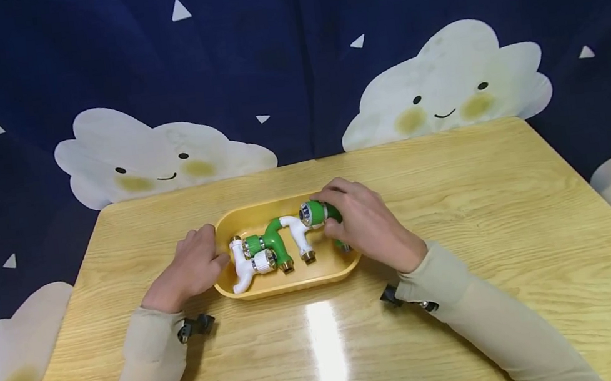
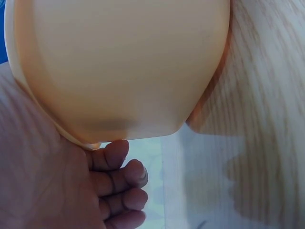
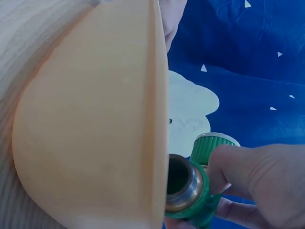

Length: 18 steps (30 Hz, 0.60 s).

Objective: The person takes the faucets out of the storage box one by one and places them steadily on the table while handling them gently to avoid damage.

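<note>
My right hand (image 1: 368, 221) grips a green tap (image 1: 316, 212) over the right end of a yellow plastic basin (image 1: 294, 289). The tap's ribbed handle faces left, and its open threaded metal end (image 3: 183, 188) shows beside the rim in the right wrist view. My left hand (image 1: 192, 269) holds the basin's left rim, with fingers curled on the outside. Inside the basin lie a white tap (image 1: 242, 267) at the left, a green tap (image 1: 275, 241) beside it, and another white tap (image 1: 298, 235) partly hidden under the held one.
The basin stands on a light wooden table (image 1: 488, 207). Behind the table's far edge hangs a dark blue curtain (image 1: 290, 60) printed with smiling clouds and white triangles. Small black cameras (image 1: 196, 325) are strapped to both wrists.
</note>
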Motion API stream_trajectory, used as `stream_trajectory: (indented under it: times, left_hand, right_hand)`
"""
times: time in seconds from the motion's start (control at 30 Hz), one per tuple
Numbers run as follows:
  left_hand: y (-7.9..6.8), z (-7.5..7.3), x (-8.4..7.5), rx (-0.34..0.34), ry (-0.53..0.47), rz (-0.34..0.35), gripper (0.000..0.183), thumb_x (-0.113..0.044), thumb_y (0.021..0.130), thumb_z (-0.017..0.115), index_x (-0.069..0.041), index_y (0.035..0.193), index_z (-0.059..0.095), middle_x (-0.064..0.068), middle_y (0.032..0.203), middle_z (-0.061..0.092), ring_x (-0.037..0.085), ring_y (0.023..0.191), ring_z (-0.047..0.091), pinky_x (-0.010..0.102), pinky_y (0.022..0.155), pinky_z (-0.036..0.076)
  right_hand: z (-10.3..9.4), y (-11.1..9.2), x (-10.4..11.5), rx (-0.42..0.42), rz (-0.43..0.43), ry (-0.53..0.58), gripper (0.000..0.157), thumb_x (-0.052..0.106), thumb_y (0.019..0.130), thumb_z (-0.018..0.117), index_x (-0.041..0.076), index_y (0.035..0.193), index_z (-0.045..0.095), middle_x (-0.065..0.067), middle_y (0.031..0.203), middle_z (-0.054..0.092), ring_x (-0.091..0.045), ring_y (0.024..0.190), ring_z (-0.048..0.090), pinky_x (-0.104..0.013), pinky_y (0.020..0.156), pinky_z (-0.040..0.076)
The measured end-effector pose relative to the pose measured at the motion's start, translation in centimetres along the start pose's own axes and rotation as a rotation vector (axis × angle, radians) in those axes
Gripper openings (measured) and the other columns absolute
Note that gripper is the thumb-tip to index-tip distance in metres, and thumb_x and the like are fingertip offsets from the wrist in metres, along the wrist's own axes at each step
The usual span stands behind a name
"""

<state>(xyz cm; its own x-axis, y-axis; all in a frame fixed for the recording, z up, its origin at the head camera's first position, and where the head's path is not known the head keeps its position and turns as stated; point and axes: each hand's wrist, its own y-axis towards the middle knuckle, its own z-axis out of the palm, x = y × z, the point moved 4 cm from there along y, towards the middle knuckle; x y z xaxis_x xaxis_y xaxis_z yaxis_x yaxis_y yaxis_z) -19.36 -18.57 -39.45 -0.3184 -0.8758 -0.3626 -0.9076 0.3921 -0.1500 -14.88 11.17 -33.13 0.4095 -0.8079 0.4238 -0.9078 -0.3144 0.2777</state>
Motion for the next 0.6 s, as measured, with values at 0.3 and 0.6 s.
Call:
stream_trajectory:
  times: [0.3,0.6]
  left_hand:
    - [0.2,0.0,-0.2,0.003,-0.002,0.006,0.014,-0.019,0.093,0.053,-0.007,0.094,0.046,0.008,0.085,0.046,0.029,0.088,0.040,0.038,0.079,0.029]
    - [0.0,0.0,0.0,0.009,0.010,-0.001,0.014,-0.018,0.092,0.053,-0.006,0.095,0.046,0.009,0.087,0.045,0.028,0.089,0.041,0.039,0.080,0.030]
  right_hand:
    - [-1.0,0.3,-0.8,-0.002,0.042,0.000,0.046,0.009,0.083,0.077,0.010,0.129,0.071,-0.008,0.123,0.069,-0.025,0.104,0.069,-0.043,0.085,0.058]
    - [-1.4,0.4,-1.3,0.005,0.064,-0.014,0.047,0.008,0.085,0.073,0.010,0.131,0.070,-0.008,0.124,0.069,-0.026,0.105,0.069,-0.043,0.084,0.057]
